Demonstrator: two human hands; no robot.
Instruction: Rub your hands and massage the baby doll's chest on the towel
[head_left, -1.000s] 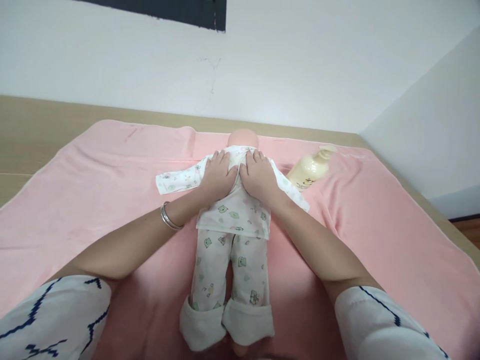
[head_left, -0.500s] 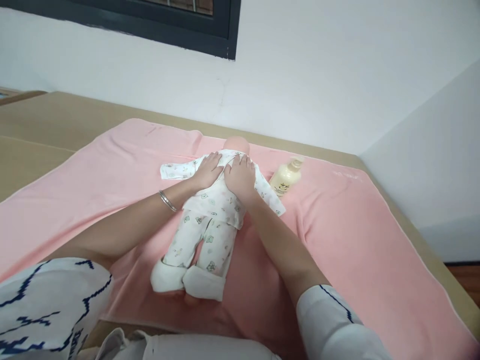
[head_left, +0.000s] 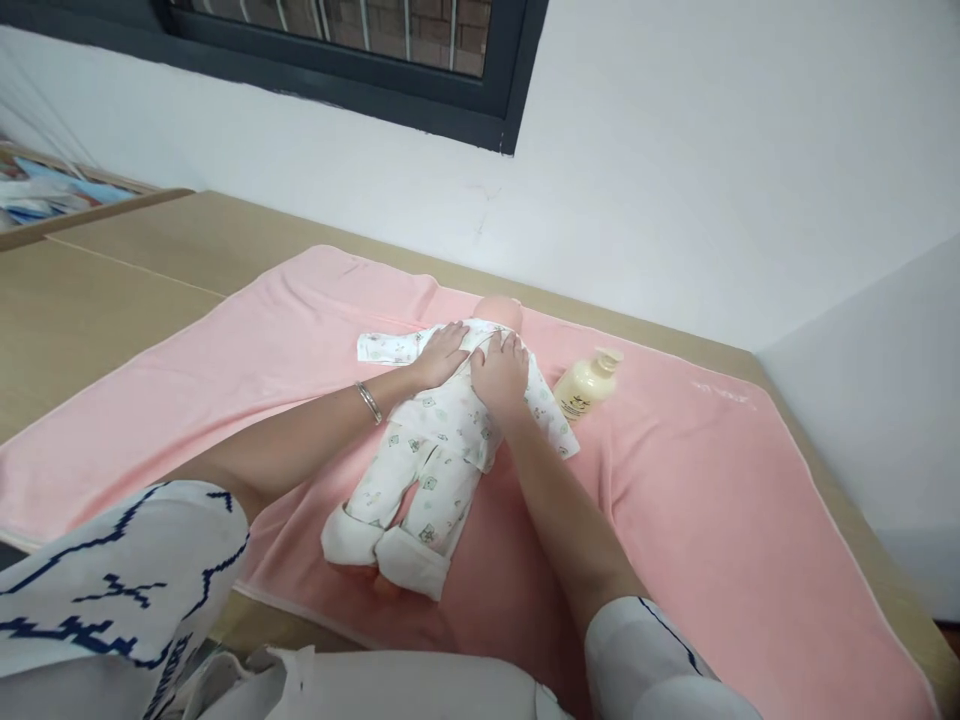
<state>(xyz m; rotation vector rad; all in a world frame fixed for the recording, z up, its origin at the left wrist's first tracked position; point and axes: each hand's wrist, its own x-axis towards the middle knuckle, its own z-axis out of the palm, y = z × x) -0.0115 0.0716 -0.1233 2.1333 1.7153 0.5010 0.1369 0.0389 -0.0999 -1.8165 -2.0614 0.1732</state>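
A baby doll [head_left: 431, 455] in white printed pyjamas lies face down on a pink towel [head_left: 675, 500], its bare head towards the wall. My left hand [head_left: 442, 352] rests flat on the doll's upper back, fingers stretched out. My right hand [head_left: 501, 375] lies flat beside it on the same part of the back, fingers apart. The two hands touch each other. A silver bangle [head_left: 368, 401] is on my left wrist. The doll's sleeves spread out to both sides.
A cream pump bottle [head_left: 587, 386] lies on the towel just right of the doll. The towel covers a tan wooden surface [head_left: 97, 310] that meets a white wall. A dark-framed window [head_left: 360, 50] is above. Stacked papers [head_left: 45, 190] are at far left.
The view has pulled back and turned left, so the doll looks smaller and angled. Both hands stay flat on the doll's back. The window and the papers have come into view.
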